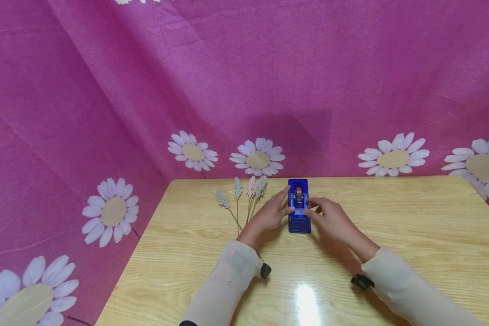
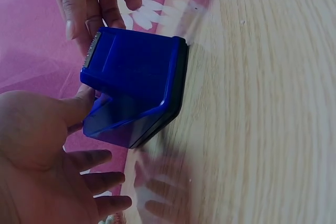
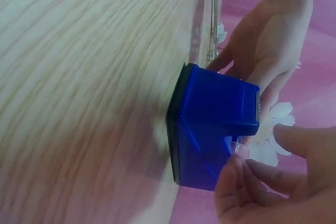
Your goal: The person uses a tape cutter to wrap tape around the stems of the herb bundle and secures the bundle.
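Dispenser (image 1: pixel 299 224) stands on the table (image 1: pixel 407 217), flowers (image 1: pixel 251 186) lying left of it; my left hand (image 1: pixel 270 213) touches its left side, fingers spread, grasping nothing, while my right hand (image 1: pixel 333 219) sits at its right edge, fingertips by a clear sliver (image 3: pixel 238 149), whether pinching it I cannot tell. Roll (image 1: pixel 299 194) already seated inside the dispenser; no tape seen across its teeth (image 2: pixel 92 50), so I judge drawing an end out remains undone. No brand, label or writing readable on it.
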The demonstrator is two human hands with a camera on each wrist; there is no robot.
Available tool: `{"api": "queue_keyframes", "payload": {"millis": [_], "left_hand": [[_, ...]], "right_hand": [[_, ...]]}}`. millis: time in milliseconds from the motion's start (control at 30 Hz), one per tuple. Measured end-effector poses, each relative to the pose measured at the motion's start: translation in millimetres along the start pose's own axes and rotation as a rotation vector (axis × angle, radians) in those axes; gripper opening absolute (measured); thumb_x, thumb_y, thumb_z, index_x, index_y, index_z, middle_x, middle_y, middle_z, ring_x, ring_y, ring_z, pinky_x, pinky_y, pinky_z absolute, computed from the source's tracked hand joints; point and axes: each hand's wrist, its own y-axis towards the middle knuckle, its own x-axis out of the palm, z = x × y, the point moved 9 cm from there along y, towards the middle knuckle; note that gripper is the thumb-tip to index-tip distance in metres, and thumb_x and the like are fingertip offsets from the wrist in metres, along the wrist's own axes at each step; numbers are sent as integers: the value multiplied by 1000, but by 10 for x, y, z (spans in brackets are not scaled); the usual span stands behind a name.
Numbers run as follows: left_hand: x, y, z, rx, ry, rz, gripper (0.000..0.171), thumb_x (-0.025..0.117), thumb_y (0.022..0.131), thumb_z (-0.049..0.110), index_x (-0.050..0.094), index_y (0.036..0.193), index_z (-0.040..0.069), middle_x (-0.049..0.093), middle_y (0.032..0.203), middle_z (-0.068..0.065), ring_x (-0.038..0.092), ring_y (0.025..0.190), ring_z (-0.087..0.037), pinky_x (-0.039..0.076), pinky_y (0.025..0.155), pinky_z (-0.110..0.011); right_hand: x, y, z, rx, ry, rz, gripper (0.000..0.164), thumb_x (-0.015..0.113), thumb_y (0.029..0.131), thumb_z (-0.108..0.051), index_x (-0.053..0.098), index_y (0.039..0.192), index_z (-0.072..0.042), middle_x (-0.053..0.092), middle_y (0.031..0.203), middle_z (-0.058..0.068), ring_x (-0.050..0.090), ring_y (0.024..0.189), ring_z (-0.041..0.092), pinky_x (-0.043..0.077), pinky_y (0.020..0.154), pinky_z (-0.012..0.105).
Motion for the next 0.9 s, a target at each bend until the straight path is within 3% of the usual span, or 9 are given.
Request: {"api": "queue_keyframes", "payload": {"millis": [233, 500, 767, 900], "left_hand": [[32, 58, -39, -4, -69, 21, 70, 55, 108, 28, 18, 167, 25, 36, 164, -15, 34, 151, -29, 28, 123, -44], [58, 88, -7, 24, -129, 37, 69, 56, 107, 18, 21, 166, 22, 45, 158, -17, 45, 144, -27, 34, 120, -39], [76, 79, 5, 31, -140, 42, 69, 57, 107, 17, 21, 166, 22, 65, 136, -18, 62, 124, -22, 43, 113, -36], [81, 79, -8, 25, -126, 42, 70, 56, 107, 18, 20, 166, 24, 64, 136, -17, 61, 126, -23, 42, 114, -38]], "right_hand": [[65, 50, 50, 72, 70, -36, 41, 65, 102, -18, 62, 132, 11, 71, 114, 23, 68, 97, 32, 56, 83, 47], [165, 73, 93, 183, 234, -82, 42, 64, 101, -17, 62, 130, 14, 68, 123, 30, 67, 109, 35, 55, 94, 50], [220, 53, 147, 293, 414, -95, 40, 68, 98, -12, 61, 125, 17, 72, 114, 30, 70, 97, 22, 58, 82, 35], [250, 34, 190, 355, 483, -110, 44, 71, 97, -13, 60, 128, 16, 74, 112, 25, 65, 85, 14, 55, 72, 31]]}}
